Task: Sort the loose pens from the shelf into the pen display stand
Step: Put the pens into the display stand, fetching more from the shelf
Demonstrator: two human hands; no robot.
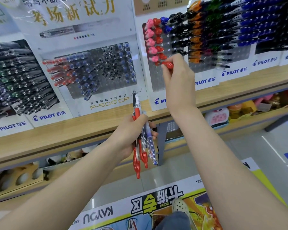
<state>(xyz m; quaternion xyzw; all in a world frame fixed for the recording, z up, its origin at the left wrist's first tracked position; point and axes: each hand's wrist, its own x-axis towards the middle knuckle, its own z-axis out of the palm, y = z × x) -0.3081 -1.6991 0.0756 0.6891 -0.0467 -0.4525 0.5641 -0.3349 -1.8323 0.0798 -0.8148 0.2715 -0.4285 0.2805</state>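
Item in hand: a red pen (168,64), which is sitting at the foot of the red column (159,40) of the pen display stand (157,83), just below the lowest red cap already seated and just beside the pink column (149,41). The right hand (178,77) is pinching the pen's rear end between thumb and curled fingers and is presenting it to the stand. Whether the tip is already entering a hole cannot be told; the hand is covering that spot.

Judgement on the step: the pen is going to the correct colour row. To seat it well, the barrel should be lined up with the neighbouring red pens and pushed straight along its own axis into the next free hole. The grip should be light and far back, so the knuckles are not knocking the black pens (179,42) just to the right. Empty holes are showing in the grey panel below, so there is room.

Stock waiting: the left hand (130,135) is gripping a bundle of loose pens (140,146) upright in front of the wooden shelf (40,143), well apart from the stand. At least two red ones and a blue one (150,147) are visible. Risk: the bundle is fanning out at the bottom and a pen could slip, so a firmer grip is advisable while the right hand is working.
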